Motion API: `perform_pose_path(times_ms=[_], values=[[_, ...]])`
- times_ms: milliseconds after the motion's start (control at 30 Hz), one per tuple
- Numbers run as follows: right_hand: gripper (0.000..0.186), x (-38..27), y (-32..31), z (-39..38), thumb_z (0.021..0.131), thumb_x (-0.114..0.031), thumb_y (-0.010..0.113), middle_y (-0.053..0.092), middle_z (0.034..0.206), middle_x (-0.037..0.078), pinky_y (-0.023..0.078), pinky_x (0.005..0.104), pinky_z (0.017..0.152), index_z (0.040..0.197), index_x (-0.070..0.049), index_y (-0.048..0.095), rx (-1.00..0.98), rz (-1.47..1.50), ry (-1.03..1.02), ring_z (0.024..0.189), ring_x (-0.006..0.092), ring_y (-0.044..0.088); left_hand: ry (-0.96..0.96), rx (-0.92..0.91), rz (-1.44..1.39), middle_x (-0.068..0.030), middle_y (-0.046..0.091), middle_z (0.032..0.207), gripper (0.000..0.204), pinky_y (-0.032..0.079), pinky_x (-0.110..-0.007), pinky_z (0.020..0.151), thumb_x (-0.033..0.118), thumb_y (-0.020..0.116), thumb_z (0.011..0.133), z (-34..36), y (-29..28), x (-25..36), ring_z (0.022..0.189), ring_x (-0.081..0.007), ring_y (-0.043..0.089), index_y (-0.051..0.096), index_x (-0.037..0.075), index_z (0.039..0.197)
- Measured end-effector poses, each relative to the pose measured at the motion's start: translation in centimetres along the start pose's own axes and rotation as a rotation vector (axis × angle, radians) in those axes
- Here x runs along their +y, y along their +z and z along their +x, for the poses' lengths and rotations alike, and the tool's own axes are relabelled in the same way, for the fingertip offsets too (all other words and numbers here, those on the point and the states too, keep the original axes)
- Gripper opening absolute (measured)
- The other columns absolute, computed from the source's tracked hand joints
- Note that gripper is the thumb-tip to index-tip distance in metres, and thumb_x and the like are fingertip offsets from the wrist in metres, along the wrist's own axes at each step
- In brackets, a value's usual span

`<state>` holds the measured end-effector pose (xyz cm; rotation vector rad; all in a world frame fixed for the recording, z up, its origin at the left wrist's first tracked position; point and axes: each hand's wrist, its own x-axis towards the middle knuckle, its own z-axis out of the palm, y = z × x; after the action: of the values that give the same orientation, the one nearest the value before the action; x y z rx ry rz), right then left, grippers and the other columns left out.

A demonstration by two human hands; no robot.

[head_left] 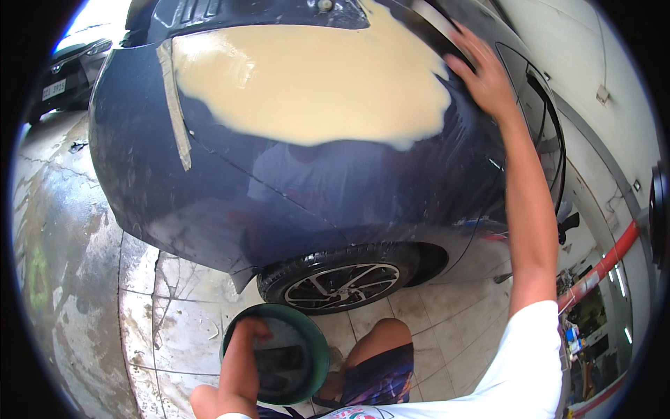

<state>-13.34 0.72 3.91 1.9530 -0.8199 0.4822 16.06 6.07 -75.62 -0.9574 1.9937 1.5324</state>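
Observation:
A dark blue car's rear side panel (293, 181) fills the view in front of me, with a large smooth patch of cream body filler (314, 84) across its upper part. My right hand (481, 73) is by the upper right of the patch, near the window edge, thumb and fingers apart and slightly blurred. Just beyond its fingertips lies a pale strip (434, 19) that I cannot identify. Below, my left hand (252, 328) reaches into a dark green bucket (322, 356), its fingers blurred and partly hidden. Inside the bucket is a dark rectangular shape (279, 359).
A strip of masking tape (174, 105) hangs down the panel's left side. The car's wheel (342, 286) stands just beyond the bucket on pale floor tiles (433, 321). Another dark car (66, 77) is at the far left. A red pipe (600, 269) runs along the right.

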Motion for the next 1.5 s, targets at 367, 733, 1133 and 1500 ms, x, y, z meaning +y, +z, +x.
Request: perform_pose_path(times_ms=[367,733,1133,1500], values=[[0.056,-0.8,-2.3,-0.7,0.095,-0.049,0.069,0.055,0.153,0.011,0.040,0.0426,0.117,0.137,-0.012,0.067,-0.021,0.001,0.065,0.140,0.0327,0.052,0.047,-0.064,-0.185,-0.0012,0.078,0.090,0.027,0.054,-0.040,0.086,0.042,0.074,0.086,3.5,0.6,-2.3,0.083,-0.0155,0.072,0.080,0.016,0.087],[0.058,-8.2,4.5,13.6,0.097,-0.046,0.066,0.050,0.157,0.014,0.028,0.0521,0.123,0.141,-0.008,0.063,-0.034,0.133,-0.030,0.147,0.0372,0.042,0.133,-0.025,-0.170,-0.0049,0.078,0.097,0.025,0.055,-0.041,0.087,0.036,0.071,0.090,3.0,0.9,-2.9,0.088,-0.0159,0.071,0.081,0.013,0.096],[0.056,-12.2,5.0,15.7,0.094,-0.048,0.068,0.057,0.150,0.016,0.037,0.0463,0.119,0.132,-0.008,0.069,0.022,0.078,0.286,0.141,0.0359,0.049,0.103,-0.028,-0.264,-0.0076,0.079,0.101,0.028,0.058,-0.038,0.089,0.023,0.069,0.095,1.0,-0.3,-1.0,0.091,-0.0172,0.075,0.077,0.004,0.115],[0.050,-5.4,2.6,5.9,0.092,-0.047,0.073,0.065,0.140,0.013,0.044,0.0435,0.109,0.127,-0.011,0.073,0.180,-0.120,0.053,0.127,0.0330,0.061,0.256,-0.100,-0.463,-0.0054,0.079,0.094,0.033,0.057,-0.041,0.087,0.041,0.068,0.096,4.1,0.5,-2.5,0.084,-0.0166,0.074,0.081,0.011,0.100]])
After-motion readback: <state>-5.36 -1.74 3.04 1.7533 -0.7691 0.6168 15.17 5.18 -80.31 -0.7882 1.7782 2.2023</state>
